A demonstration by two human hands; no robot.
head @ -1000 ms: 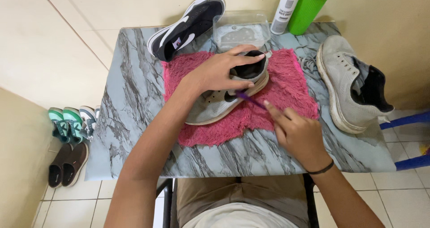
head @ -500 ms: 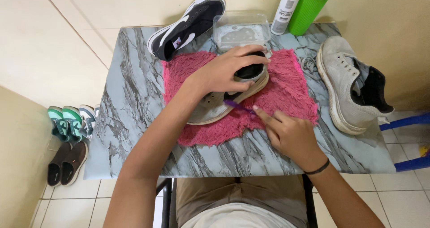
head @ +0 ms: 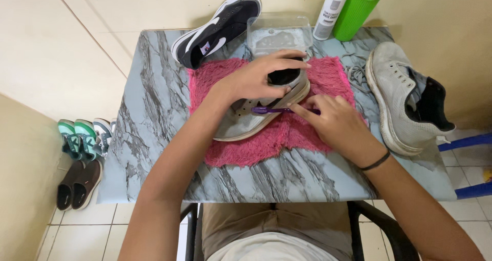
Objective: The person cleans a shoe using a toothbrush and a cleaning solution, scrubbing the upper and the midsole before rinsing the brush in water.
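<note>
On the marble-patterned counter (head: 154,138), the pink towel (head: 246,151) is the landmark. The grey shoe (head: 251,122) lies on it; the left hand (head: 253,79) has its grip closed over the heel. The right hand (head: 333,122) pinches a purple brush (head: 271,110) against the shoe's side, bristles hidden. Behind the towel to the right, a white bottle (head: 333,7) with a grey label and a green cup (head: 356,10) are cut off at the top.
</note>
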